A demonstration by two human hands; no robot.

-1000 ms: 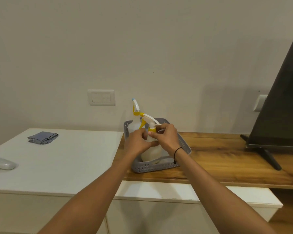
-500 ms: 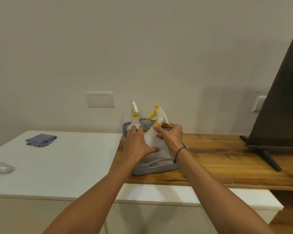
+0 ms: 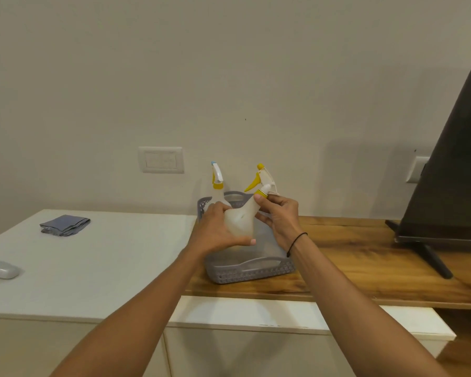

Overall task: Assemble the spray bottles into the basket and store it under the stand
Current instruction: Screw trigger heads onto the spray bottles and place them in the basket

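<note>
A grey perforated basket [image 3: 245, 273] sits on the wooden stand top [image 3: 365, 254] by the wall. Above it I hold a translucent spray bottle [image 3: 241, 221], tilted to the right. My left hand [image 3: 218, 229] grips its body. My right hand [image 3: 279, 216] pinches its neck just below the yellow-and-white spray head [image 3: 261, 182]. A second spray bottle [image 3: 216, 186], with a blue-tipped white and yellow head, stands upright in the basket's back left corner; my left hand hides its lower part.
A white cabinet top [image 3: 106, 254] adjoins the stand on the left, with a folded blue-grey cloth [image 3: 64, 225] and a white object [image 3: 0, 270] at the left edge. A dark TV [image 3: 452, 172] on a stand leg fills the right. Wall switches sit behind.
The held bottle has risen out of the basket and tilted right. Its spray head has turned from lying across to pointing up, and my left hand has slid down onto the bottle's body.
</note>
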